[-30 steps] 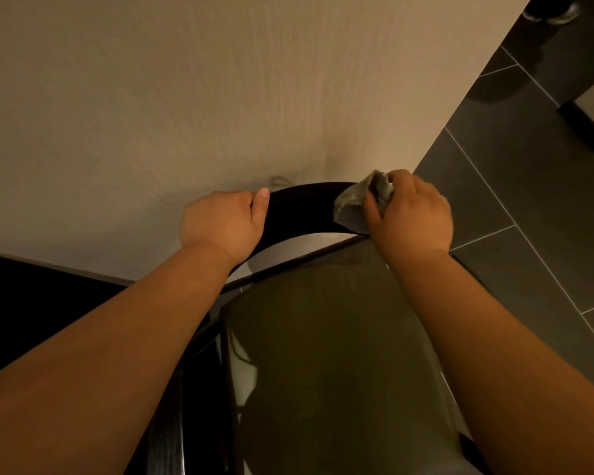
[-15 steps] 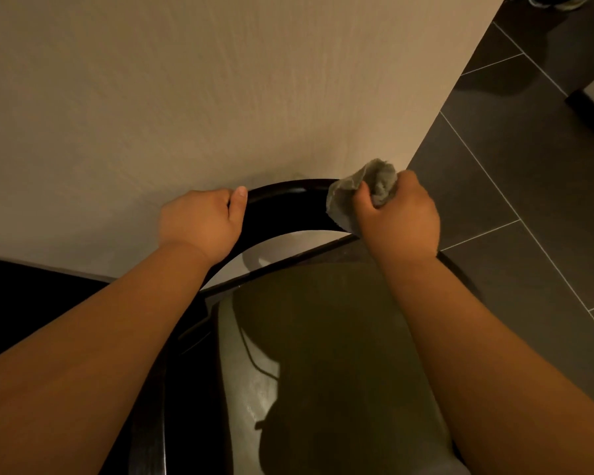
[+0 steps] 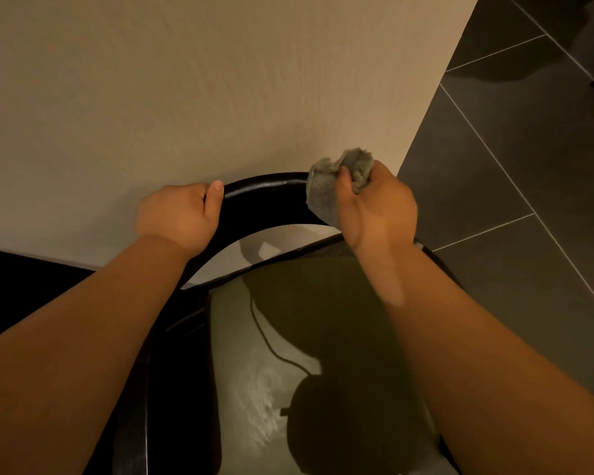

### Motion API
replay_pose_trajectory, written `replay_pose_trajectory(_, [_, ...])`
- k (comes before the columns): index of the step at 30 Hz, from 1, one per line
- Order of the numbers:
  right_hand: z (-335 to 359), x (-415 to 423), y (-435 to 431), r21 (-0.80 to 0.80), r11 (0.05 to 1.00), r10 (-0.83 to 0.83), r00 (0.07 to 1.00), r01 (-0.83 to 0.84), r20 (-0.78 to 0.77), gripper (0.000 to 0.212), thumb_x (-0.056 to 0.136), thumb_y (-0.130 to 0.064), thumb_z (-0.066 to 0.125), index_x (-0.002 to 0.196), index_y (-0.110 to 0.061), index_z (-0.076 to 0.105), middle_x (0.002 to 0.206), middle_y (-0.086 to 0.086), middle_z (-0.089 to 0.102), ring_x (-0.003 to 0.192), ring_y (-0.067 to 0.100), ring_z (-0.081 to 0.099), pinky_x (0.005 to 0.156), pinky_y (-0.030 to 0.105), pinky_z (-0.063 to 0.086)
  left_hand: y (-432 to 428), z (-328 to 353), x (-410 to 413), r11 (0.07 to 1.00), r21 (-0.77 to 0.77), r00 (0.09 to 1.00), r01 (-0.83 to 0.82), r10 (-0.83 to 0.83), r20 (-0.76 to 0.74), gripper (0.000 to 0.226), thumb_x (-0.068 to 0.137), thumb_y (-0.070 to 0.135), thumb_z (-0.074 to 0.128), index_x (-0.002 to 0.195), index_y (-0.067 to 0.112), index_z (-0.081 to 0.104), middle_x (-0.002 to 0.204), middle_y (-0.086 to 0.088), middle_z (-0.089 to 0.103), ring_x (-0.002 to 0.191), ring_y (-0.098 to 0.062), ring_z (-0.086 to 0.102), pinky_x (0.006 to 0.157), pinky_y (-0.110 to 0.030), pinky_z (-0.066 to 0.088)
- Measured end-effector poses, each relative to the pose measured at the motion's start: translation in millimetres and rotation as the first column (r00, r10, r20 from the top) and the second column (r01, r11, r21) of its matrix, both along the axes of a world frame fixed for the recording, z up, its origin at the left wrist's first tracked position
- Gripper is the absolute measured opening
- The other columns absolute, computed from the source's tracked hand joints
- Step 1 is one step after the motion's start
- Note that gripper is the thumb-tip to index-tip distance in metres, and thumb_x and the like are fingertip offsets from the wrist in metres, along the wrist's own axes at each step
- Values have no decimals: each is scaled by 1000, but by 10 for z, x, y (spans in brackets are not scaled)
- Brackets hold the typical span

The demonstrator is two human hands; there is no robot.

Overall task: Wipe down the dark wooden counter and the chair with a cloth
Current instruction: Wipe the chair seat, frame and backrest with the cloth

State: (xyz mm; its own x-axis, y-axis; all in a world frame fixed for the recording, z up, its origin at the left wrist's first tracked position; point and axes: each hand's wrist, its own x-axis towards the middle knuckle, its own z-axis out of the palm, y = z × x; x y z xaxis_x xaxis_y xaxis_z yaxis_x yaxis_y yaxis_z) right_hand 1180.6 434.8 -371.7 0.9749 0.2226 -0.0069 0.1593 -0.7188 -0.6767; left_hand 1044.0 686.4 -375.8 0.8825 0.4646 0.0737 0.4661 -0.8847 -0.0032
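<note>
L hand [image 3: 177, 217] grips the left end of the rail [image 3: 264, 197], the curved top bar of the chair [image 3: 182, 371]. Its fingers are curled over the far side and the thumb lies along the near edge. R hand [image 3: 378, 210] is closed on a bunched grey cloth [image 3: 326, 190], pinched btwn thumb and curled fingers. I see the cloth hanging against the rail's right end, touching it, w/ a wad sticking up past the knuckles. Both forearms come in from the bottom corners of my view.

Below the rail is an open gap, then the seat [image 3: 240, 337], an olive pad w/ a glossy patch near its front-left. A shadow covers most of the pad's right side. The chair frame is black and shiny.

The beige wall [image 3: 220, 80] stands just behind the rail. I can't tell if they touch. Dark floor [image 3: 511, 200] tiles w/ pale grout lines run past the wall's right corner. At far left, under the wall, is a dark surface [image 3: 21, 286]; I can't tell if that's the counter.
</note>
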Motion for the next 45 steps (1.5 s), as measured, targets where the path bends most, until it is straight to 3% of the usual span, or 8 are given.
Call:
replay_pose_trajectory(5, [-80,30,292,-246,937,334,847,-250,413,48,99,-51,42,78,-11,60,66,8,59,51,28,51,53,33,23,-16,-1,1,999,41,1000,-30,30,-1,59,105,55,9,73,24,48,58,0,43,58,-32,48,56,-34,31])
replay_pose_trajectory(9, [-35,63,109,-266,915,373,888,-304,269,46,103,-59,42,93,-16,58,80,3,59,66,23,53,57,35,35,-48,25,5,998,47,999,-34,34,3,59,102,56,11,74,23,51,58,0,42,58,-31,47,55,-34,31])
replay_pose_trajectory(12, [-13,18,-67,23,996,86,996,-86,0,42,102,-58,48,105,-21,66,90,-2,67,80,20,63,72,36,54,-59,43,-4,999,30,999,-34,34,0,65,109,50,16,77,15,61,57,1,41,53,-27,43,52,-32,26])
replay_pose_trajectory(20, [57,-105,397,-391,912,266,907,-127,326,40,107,-56,31,88,-25,49,76,-2,46,71,22,44,70,37,27,-88,43,-10,998,50,998,-49,50,-22,61,109,49,17,81,16,61,58,1,42,50,-20,38,51,-30,27])
replay_pose_trajectory(27, [-159,-133,28,96,993,-89,979,72,184,39,103,-51,50,89,-15,58,83,1,60,74,21,56,64,35,45,-74,52,-15,999,12,999,-39,39,-34,64,110,47,18,89,11,66,66,-1,47,62,-26,48,57,-34,35])
replay_pose_trajectory(34, [-120,-141,204,-258,966,80,920,24,385,49,106,-55,37,100,-14,63,91,7,63,81,29,56,71,42,45,-332,341,479,928,-161,936,337,-348,-46,38,112,44,32,86,23,50,67,7,43,63,-21,44,56,-36,25])
replay_pose_trajectory(41, [-260,-157,-149,114,989,-116,974,96,192,38,99,-54,55,94,-17,57,83,-3,55,70,18,52,61,31,38,-809,340,1117,842,-247,845,479,-519,-130,57,110,52,22,89,20,64,79,-4,63,73,-28,59,65,-40,48])
replay_pose_trajectory(45, [-322,-220,-202,144,962,-249,963,232,109,46,99,-61,42,98,-17,57,85,-1,58,73,20,57,63,37,48,-845,196,1104,870,-51,862,491,-493,-114,60,108,55,18,91,20,64,72,1,53,64,-24,49,58,-35,34])
